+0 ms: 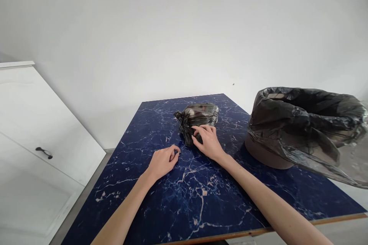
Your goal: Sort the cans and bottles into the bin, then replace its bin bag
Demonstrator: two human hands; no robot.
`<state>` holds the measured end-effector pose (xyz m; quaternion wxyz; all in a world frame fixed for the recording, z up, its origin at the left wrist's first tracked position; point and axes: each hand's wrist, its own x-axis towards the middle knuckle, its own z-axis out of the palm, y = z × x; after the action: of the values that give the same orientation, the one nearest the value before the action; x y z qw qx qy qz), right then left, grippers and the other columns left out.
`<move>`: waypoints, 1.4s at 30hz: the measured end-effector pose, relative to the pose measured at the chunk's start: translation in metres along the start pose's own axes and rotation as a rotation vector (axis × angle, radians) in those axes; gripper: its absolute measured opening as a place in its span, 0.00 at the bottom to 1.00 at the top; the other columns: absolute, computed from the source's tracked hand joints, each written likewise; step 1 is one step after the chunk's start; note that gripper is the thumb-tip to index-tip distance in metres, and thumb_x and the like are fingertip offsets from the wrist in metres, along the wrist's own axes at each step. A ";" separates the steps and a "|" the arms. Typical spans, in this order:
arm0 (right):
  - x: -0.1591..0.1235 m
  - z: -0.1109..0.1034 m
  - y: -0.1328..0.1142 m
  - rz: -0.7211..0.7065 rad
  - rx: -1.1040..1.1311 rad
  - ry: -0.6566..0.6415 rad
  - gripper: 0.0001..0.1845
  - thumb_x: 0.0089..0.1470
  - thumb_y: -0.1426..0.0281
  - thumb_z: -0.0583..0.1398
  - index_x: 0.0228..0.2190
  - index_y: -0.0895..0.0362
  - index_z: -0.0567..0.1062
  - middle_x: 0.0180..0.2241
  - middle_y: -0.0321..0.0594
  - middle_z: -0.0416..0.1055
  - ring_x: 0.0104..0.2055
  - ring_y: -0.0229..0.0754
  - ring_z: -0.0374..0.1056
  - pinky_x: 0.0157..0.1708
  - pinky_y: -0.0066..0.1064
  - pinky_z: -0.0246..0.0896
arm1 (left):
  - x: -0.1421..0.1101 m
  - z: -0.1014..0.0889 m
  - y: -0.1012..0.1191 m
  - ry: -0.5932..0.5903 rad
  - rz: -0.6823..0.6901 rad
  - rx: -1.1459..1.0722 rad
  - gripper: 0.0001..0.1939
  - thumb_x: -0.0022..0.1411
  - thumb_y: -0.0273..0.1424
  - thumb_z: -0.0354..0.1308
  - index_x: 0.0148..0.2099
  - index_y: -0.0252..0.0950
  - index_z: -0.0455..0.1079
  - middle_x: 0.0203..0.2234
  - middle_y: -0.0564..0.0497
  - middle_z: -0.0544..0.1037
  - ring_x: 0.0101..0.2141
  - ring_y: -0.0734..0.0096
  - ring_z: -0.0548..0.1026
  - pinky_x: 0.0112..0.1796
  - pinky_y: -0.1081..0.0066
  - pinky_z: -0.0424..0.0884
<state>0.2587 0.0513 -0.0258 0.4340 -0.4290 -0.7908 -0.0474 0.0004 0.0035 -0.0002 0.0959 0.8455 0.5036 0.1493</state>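
A tied black plastic bag (202, 111) lies on the blue marbled tabletop, bulging with contents I cannot make out through its thin film. Its gathered, knotted end (185, 128) points left and toward me. My right hand (208, 141) is at the near side of this bag, thumb and fingers apart, close to the knotted end; whether the fingertips touch the film is hard to tell. To the left and nearer me, my left hand (165, 161) rests low over the tabletop with its fingers curled in and nothing visible in them.
A brown bin (267, 155) lined with a loose black bag (276, 122) stands on the right of the table (172, 214), the liner hanging over its rim. A white cabinet (25, 107) with a dark handle (44, 152) is at the left. Behind is a pale wall (161, 34).
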 end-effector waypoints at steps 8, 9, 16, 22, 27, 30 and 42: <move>0.000 -0.001 -0.003 0.021 -0.118 0.012 0.16 0.69 0.63 0.61 0.55 0.53 0.77 0.39 0.46 0.78 0.55 0.59 0.66 0.62 0.62 0.49 | 0.000 -0.001 0.000 0.007 0.013 0.004 0.15 0.79 0.41 0.56 0.54 0.35 0.75 0.28 0.56 0.75 0.26 0.72 0.74 0.35 0.66 0.76; 0.000 0.000 -0.004 0.017 -0.128 0.004 0.16 0.68 0.63 0.62 0.54 0.52 0.78 0.40 0.47 0.78 0.55 0.59 0.66 0.62 0.61 0.50 | -0.001 -0.001 0.000 0.009 0.014 0.003 0.15 0.79 0.41 0.56 0.54 0.35 0.75 0.28 0.56 0.75 0.26 0.72 0.74 0.35 0.66 0.76; -0.003 0.003 -0.007 0.015 -0.147 -0.049 0.07 0.66 0.64 0.65 0.39 0.55 0.77 0.39 0.38 0.74 0.50 0.49 0.70 0.61 0.53 0.59 | -0.001 0.002 -0.001 0.032 0.016 -0.007 0.15 0.79 0.40 0.56 0.53 0.35 0.75 0.28 0.56 0.75 0.25 0.74 0.72 0.33 0.68 0.75; -0.003 0.002 -0.017 0.009 -0.026 -0.054 0.12 0.66 0.63 0.65 0.33 0.55 0.73 0.36 0.36 0.72 0.45 0.45 0.69 0.56 0.46 0.62 | -0.001 0.004 0.000 0.117 0.010 -0.029 0.11 0.80 0.38 0.52 0.54 0.39 0.73 0.28 0.57 0.74 0.25 0.71 0.72 0.30 0.69 0.70; -0.003 -0.001 -0.037 -0.016 0.157 -0.034 0.10 0.62 0.71 0.64 0.30 0.54 0.68 0.36 0.35 0.70 0.44 0.45 0.67 0.54 0.44 0.59 | -0.001 0.004 0.003 0.257 -0.005 -0.048 0.17 0.79 0.44 0.51 0.62 0.42 0.64 0.40 0.50 0.75 0.32 0.64 0.77 0.33 0.66 0.72; -0.002 -0.005 -0.046 -0.060 0.273 -0.045 0.13 0.57 0.75 0.64 0.29 0.53 0.64 0.41 0.37 0.72 0.47 0.45 0.67 0.53 0.42 0.57 | 0.000 0.005 0.001 0.312 -0.006 -0.050 0.21 0.77 0.46 0.54 0.65 0.43 0.61 0.45 0.47 0.72 0.37 0.60 0.78 0.37 0.62 0.75; 0.000 -0.010 -0.050 -0.079 0.446 -0.097 0.14 0.60 0.71 0.63 0.33 0.50 0.61 0.35 0.34 0.73 0.39 0.44 0.68 0.53 0.44 0.57 | 0.002 0.006 0.001 0.452 -0.012 -0.009 0.08 0.72 0.31 0.57 0.52 0.43 0.68 0.48 0.44 0.75 0.52 0.48 0.75 0.54 0.48 0.71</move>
<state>0.2288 0.0156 -0.0044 0.4773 -0.2927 -0.8179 0.1323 0.0040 0.0053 -0.0050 -0.0146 0.7871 0.5167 0.3366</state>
